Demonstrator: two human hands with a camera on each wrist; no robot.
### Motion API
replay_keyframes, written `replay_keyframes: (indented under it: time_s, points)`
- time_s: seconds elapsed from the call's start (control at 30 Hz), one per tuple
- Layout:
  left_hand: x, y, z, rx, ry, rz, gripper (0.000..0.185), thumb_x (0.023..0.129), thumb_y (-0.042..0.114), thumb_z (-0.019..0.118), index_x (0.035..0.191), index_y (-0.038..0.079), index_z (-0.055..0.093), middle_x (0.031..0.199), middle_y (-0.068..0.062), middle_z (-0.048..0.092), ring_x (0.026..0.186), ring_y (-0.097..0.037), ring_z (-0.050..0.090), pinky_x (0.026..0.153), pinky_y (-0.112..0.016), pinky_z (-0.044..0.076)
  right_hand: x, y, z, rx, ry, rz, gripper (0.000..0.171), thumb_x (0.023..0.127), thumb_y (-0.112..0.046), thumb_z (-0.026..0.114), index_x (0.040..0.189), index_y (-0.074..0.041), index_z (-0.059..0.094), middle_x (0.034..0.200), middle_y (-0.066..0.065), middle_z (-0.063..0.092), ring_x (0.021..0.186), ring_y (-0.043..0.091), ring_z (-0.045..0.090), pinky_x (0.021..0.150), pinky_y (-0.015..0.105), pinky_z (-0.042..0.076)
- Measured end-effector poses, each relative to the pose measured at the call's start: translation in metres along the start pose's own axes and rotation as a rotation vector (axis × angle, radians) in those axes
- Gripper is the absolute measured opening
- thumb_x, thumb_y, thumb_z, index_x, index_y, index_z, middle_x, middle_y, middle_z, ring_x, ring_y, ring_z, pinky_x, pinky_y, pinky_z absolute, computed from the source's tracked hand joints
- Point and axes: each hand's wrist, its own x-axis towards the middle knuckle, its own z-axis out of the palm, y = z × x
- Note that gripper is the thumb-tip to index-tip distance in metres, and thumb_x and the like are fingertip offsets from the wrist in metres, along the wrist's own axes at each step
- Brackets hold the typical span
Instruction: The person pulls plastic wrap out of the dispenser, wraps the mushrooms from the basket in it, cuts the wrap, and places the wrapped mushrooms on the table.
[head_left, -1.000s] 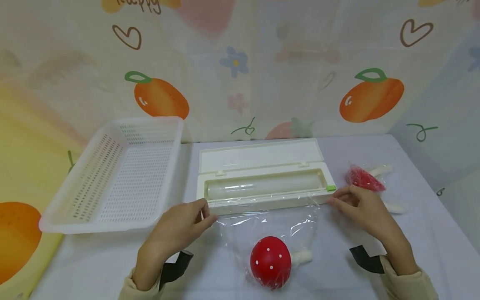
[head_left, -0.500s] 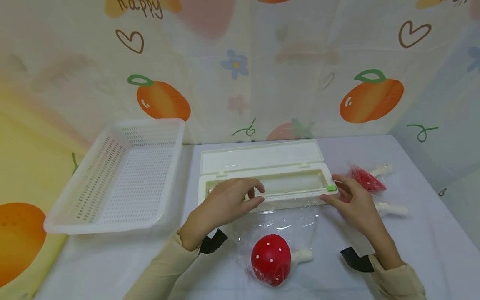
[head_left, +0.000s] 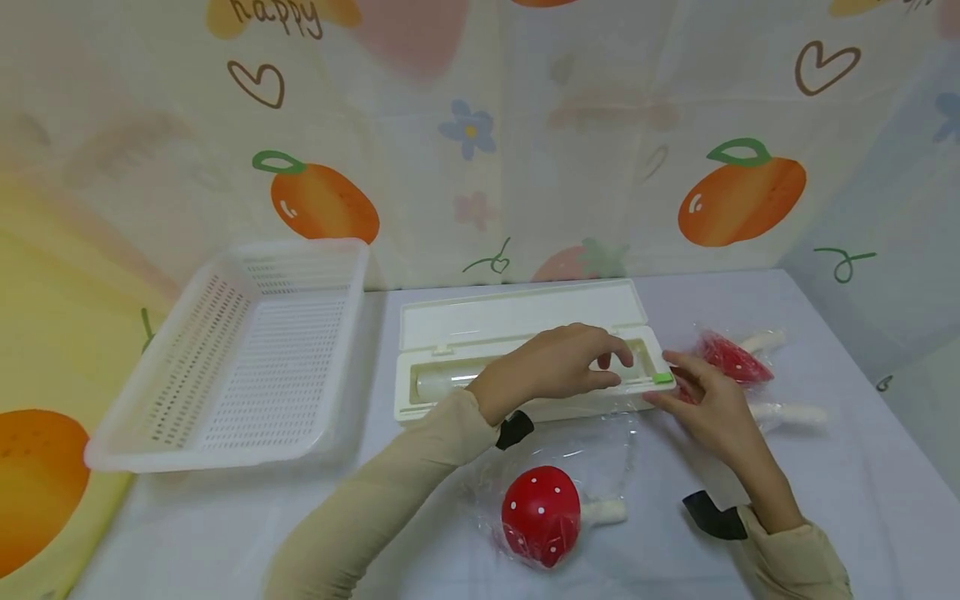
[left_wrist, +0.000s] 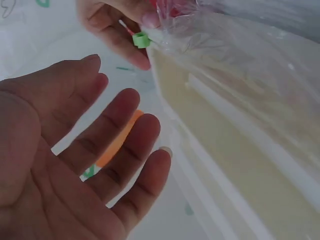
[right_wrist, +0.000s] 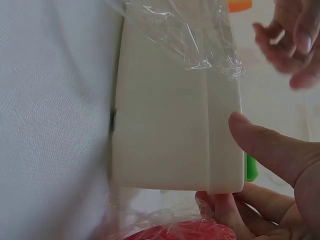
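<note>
A white cling film dispenser [head_left: 525, 315] lies with its lid raised back and a clear film roll [head_left: 442, 383] inside. At its right end, by the green slide cutter [head_left: 663, 377], my right hand [head_left: 708, 404] grips the corner, thumb on the front edge and fingers round the end. My left hand [head_left: 558, 362] hovers over the open tray with loosely bent fingers, holding nothing; in the left wrist view its palm and spread fingers show. Film hangs from the dispenser's front towards a red, white-dotted toy mushroom [head_left: 542, 512] on its side, its pale stem [head_left: 603, 511] pointing right.
A white perforated basket [head_left: 300, 358] stands on the left. Right of the dispenser lies a film-wrapped red mushroom [head_left: 731, 357]; another pale stem [head_left: 791, 415] sticks out behind my right hand. A fruit-printed cloth [head_left: 405, 108] hangs behind the table.
My left hand has left the dispenser's front left corner and swept right over the tray towards the green cutter. My right hand has shifted slightly at the right end.
</note>
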Motion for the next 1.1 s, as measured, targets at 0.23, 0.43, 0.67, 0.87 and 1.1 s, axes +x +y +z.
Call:
replay_keyframes:
  time_s: [0.23,0.43,0.67,0.87,1.1]
  points:
    - [0.041,0.002,0.012,-0.004,-0.065,0.064,0.03,0.098,0.021,0.062,0.128,0.02,0.066,0.108,0.005,0.068,0.099,-0.008,0.058,0.082,-0.017,0.046,0.0,0.002,0.0,-0.006,-0.027,0.016,0.076,0.086,-0.039,0.076,0.145,-0.002,0.046,0.143,0.026,0.051,0.122,0.043,0.057,0.097,0.052,0.051]
    - [0.063,0.008,0.019,-0.011,-0.086,0.067,0.029,0.099,0.021,0.061,0.127,0.022,0.068,0.103,0.008,0.068,0.096,-0.005,0.058,0.081,-0.017,0.046,-0.001,0.003,-0.002,0.001,-0.042,0.024,0.078,0.084,-0.043,0.077,0.145,-0.005,0.046,0.141,0.022,0.053,0.112,0.035,0.057,0.089,0.041,0.057]
    - [0.074,0.017,0.024,-0.024,-0.101,0.033,0.023,0.097,0.024,0.064,0.117,0.028,0.073,0.09,0.012,0.065,0.083,-0.004,0.054,0.067,-0.017,0.044,-0.003,0.002,0.003,0.061,-0.037,-0.047,0.071,0.077,-0.033,0.085,0.133,-0.006,0.05,0.115,0.013,0.054,0.095,0.018,0.043,0.07,0.022,0.038]
    - [0.075,0.018,0.025,0.005,-0.083,0.032,0.019,0.094,0.022,0.068,0.112,0.024,0.075,0.089,0.01,0.065,0.084,-0.005,0.055,0.07,-0.017,0.044,-0.001,0.003,0.019,0.01,0.108,-0.136,0.08,0.066,-0.021,0.093,0.127,0.004,0.048,0.107,0.016,0.051,0.085,0.022,0.042,0.067,0.023,0.035]
    - [0.076,0.013,0.026,0.017,-0.106,0.062,0.017,0.094,0.019,0.069,0.109,0.019,0.076,0.094,0.008,0.067,0.087,-0.005,0.055,0.077,-0.016,0.043,0.003,0.003,0.028,-0.035,0.24,-0.166,0.068,0.064,-0.012,0.093,0.118,0.005,0.055,0.101,0.017,0.055,0.075,0.021,0.043,0.063,0.02,0.034]
